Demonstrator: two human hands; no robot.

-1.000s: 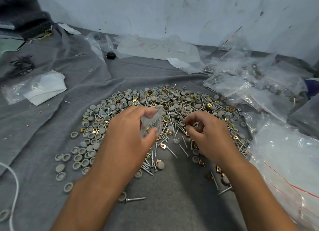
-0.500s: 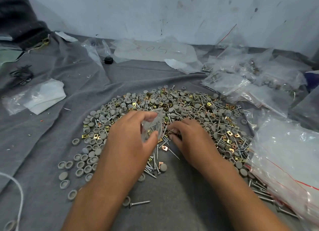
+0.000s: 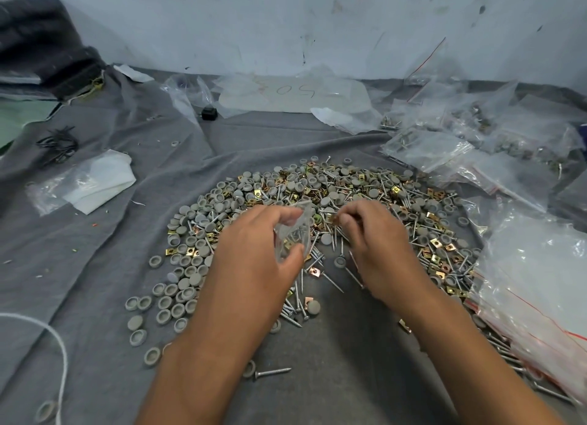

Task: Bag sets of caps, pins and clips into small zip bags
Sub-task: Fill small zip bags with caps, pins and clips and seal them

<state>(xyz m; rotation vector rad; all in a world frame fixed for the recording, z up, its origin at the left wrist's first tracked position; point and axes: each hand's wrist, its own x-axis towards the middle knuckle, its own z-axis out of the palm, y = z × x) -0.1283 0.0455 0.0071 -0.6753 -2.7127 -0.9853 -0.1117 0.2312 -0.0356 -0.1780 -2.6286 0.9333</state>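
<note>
Zip bag (image 3: 293, 234) pinched in left hand (image 3: 254, 253); right hand (image 3: 378, 243) just beside, pinching clip (image 3: 333, 219).

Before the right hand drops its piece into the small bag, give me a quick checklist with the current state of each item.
1. Small bag held by the left hand: ok, thumb and fingers pinch it.
2. Bag mouth open toward the right hand: cannot tell, the clear film hides its edge.
3. Right hand has a piece: ok, its fingers pinch a small brass-coloured clip.
4. Bag already holds parts: ok, pins and a clip show through the film; count cannot tell.
5. Supply within reach: ok, the pile of caps, pins and clips lies just beyond both hands.
6. Finished bags kept apart: ok, they lie at far right.
</note>
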